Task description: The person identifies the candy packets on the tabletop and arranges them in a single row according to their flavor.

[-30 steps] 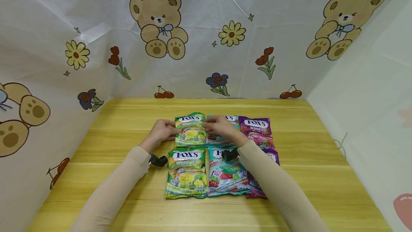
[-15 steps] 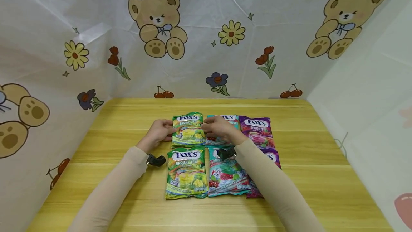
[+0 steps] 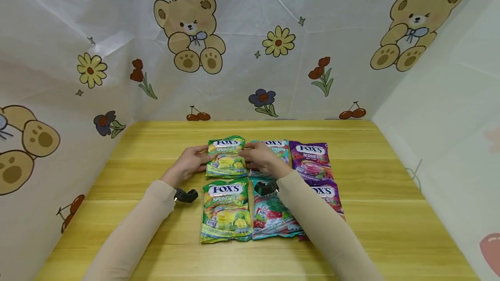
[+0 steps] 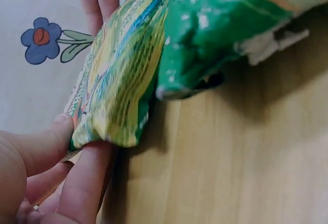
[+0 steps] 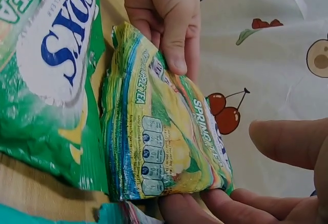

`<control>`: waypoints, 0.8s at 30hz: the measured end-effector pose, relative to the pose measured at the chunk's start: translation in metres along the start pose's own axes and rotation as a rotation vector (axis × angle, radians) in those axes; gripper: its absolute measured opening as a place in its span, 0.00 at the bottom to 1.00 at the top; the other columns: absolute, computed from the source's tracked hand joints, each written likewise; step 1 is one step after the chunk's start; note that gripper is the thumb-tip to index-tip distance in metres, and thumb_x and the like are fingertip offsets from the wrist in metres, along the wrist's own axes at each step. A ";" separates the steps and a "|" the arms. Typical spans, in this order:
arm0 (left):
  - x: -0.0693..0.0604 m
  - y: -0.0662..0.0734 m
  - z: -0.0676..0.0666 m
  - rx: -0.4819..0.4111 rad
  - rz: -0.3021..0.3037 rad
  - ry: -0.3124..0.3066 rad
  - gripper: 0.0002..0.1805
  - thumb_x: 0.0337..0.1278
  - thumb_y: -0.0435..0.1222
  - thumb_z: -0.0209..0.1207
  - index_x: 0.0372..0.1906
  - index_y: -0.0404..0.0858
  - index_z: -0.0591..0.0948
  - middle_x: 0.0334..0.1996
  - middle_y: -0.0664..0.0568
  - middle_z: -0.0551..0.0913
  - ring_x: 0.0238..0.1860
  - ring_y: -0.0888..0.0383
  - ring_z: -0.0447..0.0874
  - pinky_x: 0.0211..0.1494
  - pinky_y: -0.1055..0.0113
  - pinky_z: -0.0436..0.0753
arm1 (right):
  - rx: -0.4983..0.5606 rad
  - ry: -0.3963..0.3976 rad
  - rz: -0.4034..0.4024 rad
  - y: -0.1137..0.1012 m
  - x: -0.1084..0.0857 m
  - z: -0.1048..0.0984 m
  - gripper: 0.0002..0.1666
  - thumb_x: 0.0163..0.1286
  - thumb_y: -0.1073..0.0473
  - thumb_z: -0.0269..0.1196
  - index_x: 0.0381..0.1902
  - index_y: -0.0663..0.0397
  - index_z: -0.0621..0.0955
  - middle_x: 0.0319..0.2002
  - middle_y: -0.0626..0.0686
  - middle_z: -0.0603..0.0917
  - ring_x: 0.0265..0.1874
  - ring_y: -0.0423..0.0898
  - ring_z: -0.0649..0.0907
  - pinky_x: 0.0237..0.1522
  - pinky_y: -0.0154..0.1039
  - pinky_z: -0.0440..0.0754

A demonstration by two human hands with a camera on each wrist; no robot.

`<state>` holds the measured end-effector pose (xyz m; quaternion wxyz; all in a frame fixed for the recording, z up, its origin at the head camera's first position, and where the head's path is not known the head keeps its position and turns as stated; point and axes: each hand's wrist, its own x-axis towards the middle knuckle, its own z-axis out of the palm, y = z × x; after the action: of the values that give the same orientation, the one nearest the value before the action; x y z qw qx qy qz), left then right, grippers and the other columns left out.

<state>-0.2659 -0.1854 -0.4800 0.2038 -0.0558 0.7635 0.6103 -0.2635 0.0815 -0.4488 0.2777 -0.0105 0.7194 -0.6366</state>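
A green and yellow Fox's Spring Tea candy bag (image 3: 225,161) lies at the back left of a two-row group of candy bags. My left hand (image 3: 185,164) pinches its left edge, thumb (image 4: 56,131) on the printed face and fingers beneath. At the opposite edge, the fingers of my right hand (image 3: 263,158) touch the bag, while the right thumb (image 5: 287,141) stands off it. In the left wrist view, the held bag (image 4: 120,75) is tilted beside another green bag (image 4: 215,24). My right hand partly covers the back Mint Blossom bag (image 3: 282,148).
In front lie a second Spring Tea bag (image 3: 226,216) and a second Mint Blossom bag (image 3: 271,216), partly behind my right forearm. Two purple Berries bags (image 3: 311,164) are on the right. A printed white sheet (image 3: 238,77) rises behind the wooden tabletop (image 3: 156,229).
The back Spring Tea bag has shifted a little to the left, and both hands have moved left with it. The other bags look unmoved.
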 end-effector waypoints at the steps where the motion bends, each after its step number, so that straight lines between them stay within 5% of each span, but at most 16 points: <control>1: -0.001 -0.001 -0.001 -0.006 -0.003 -0.011 0.37 0.76 0.36 0.58 0.83 0.44 0.57 0.71 0.35 0.72 0.51 0.58 0.87 0.47 0.67 0.90 | 0.009 0.000 0.001 0.000 0.000 0.002 0.39 0.80 0.58 0.58 0.81 0.62 0.56 0.78 0.64 0.64 0.75 0.65 0.68 0.70 0.56 0.76; 6: -0.003 -0.005 -0.005 -0.032 -0.018 -0.059 0.38 0.78 0.39 0.55 0.84 0.48 0.53 0.67 0.40 0.77 0.38 0.63 0.85 0.34 0.71 0.86 | 0.040 0.019 0.008 0.004 0.002 0.007 0.40 0.80 0.58 0.59 0.82 0.59 0.56 0.78 0.64 0.64 0.74 0.65 0.69 0.70 0.58 0.76; 9: -0.002 -0.006 -0.005 -0.060 -0.028 -0.073 0.38 0.78 0.40 0.56 0.84 0.51 0.53 0.48 0.49 0.85 0.27 0.65 0.77 0.26 0.72 0.79 | 0.055 0.042 0.015 0.006 0.003 0.009 0.41 0.79 0.58 0.60 0.82 0.58 0.55 0.78 0.64 0.63 0.74 0.65 0.69 0.70 0.59 0.76; 13: 0.000 -0.007 -0.006 -0.091 -0.034 -0.092 0.38 0.78 0.40 0.56 0.84 0.53 0.53 0.27 0.57 0.76 0.18 0.65 0.63 0.22 0.72 0.71 | 0.085 0.062 0.027 0.008 0.004 0.012 0.43 0.79 0.59 0.60 0.83 0.59 0.53 0.78 0.65 0.62 0.75 0.64 0.68 0.72 0.57 0.74; 21: 0.001 -0.009 -0.003 -0.112 -0.041 -0.097 0.39 0.78 0.42 0.56 0.84 0.54 0.52 0.26 0.59 0.71 0.19 0.64 0.58 0.23 0.72 0.68 | 0.115 0.090 0.024 0.012 0.008 0.015 0.40 0.79 0.61 0.59 0.81 0.65 0.55 0.79 0.65 0.60 0.77 0.61 0.66 0.76 0.55 0.70; 24: 0.002 -0.011 -0.002 -0.112 -0.035 -0.104 0.39 0.77 0.42 0.57 0.84 0.55 0.52 0.31 0.58 0.74 0.19 0.64 0.58 0.22 0.72 0.68 | 0.130 0.093 0.034 0.013 0.009 0.015 0.41 0.79 0.61 0.59 0.81 0.64 0.54 0.72 0.63 0.69 0.49 0.52 0.84 0.63 0.43 0.80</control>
<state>-0.2640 -0.1893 -0.4904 0.2504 -0.0489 0.7154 0.6504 -0.2605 0.0669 -0.4647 0.2548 0.0494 0.6886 -0.6771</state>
